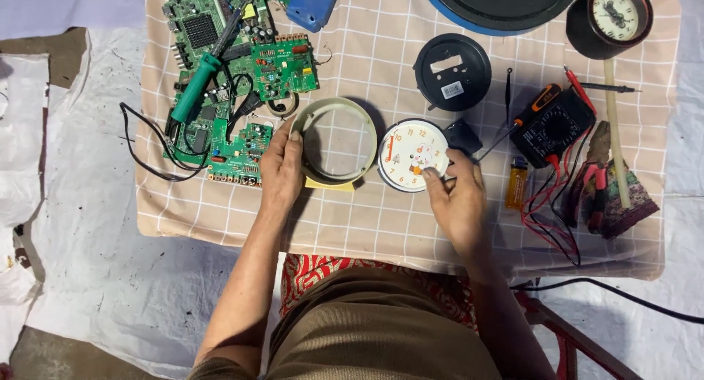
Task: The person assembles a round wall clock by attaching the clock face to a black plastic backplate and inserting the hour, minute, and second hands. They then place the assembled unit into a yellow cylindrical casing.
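My left hand (pixel 282 167) grips the left rim of a pale round clock frame with a clear lens (pixel 334 140), which lies flat on the checked cloth (pixel 367 226). Just to its right sits a white clock dial with orange numerals (pixel 412 154). My right hand (pixel 456 196) rests at the dial's lower right edge, its fingertips touching the face. A black round back cover (pixel 452 72) lies farther up the cloth.
Green circuit boards (pixel 235 64) and a green-handled soldering iron (pixel 196 86) lie at the left. A black multimeter with red leads (pixel 551 123), an orange lighter (pixel 517 182), a screwdriver (pixel 513 123) and a small alarm clock (pixel 612 17) are at the right.
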